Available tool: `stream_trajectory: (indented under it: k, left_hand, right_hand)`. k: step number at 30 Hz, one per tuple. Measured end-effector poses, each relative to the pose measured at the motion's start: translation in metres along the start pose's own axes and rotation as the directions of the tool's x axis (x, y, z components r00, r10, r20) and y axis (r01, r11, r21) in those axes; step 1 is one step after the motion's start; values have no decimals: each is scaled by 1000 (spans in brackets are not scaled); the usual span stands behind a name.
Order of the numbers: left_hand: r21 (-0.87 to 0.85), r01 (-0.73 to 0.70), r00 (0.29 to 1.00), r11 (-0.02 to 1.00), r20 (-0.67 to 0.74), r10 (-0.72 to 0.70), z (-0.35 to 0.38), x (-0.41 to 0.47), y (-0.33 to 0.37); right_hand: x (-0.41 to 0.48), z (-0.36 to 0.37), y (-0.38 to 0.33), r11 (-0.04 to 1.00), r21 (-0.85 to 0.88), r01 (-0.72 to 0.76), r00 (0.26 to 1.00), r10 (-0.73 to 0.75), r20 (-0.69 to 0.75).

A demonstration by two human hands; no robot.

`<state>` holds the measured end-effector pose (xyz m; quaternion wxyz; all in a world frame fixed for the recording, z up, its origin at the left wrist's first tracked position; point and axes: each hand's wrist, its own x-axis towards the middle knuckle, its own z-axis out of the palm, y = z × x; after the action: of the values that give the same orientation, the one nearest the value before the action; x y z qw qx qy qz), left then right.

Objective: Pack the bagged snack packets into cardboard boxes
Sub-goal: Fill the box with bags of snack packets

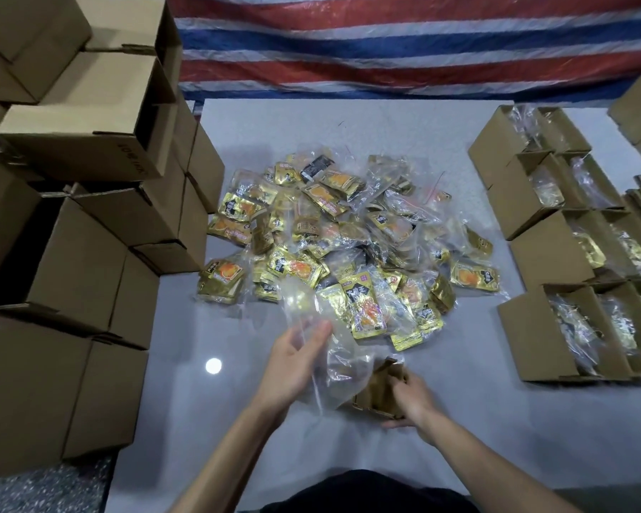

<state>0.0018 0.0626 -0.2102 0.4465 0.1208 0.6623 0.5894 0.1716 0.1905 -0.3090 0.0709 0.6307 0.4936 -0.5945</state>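
A heap of clear plastic bags filled with gold snack packets [341, 238] lies in the middle of the white table [237, 420]. Just in front of it, my left hand [293, 364] holds a clear bag of packets [345, 346] by its upper part. The bag's lower end lies over a small open cardboard box [376, 392] on the table. My right hand [409, 399] grips that box at its right side. The box's inside is mostly hidden by the bag and my hand.
Several open boxes with bagged packets inside [570, 253] stand in rows on the right. Closed cardboard boxes [78, 216] are stacked high on the left. A striped red, white and blue tarp [385, 42] hangs behind the table.
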Motion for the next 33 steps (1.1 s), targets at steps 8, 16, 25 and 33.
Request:
stream_trajectory:
  k: [8, 16, 25, 33]
  left_hand:
    - [113, -3, 991, 994, 133, -12, 17, 23, -28]
    - [278, -48, 956, 959, 291, -37, 34, 43, -51]
    - [365, -150, 985, 919, 130, 109, 26, 50, -63]
    - [98, -34, 999, 995, -2, 35, 29, 45, -64]
  right_hand:
    - [2, 1, 14, 999, -6, 32, 999, -32, -10]
    - [9, 1, 31, 986, -30, 162, 987, -162, 11]
    - [15, 4, 41, 984, 21, 179, 984, -179, 1]
    - [17, 5, 44, 985, 49, 166, 986, -166, -9]
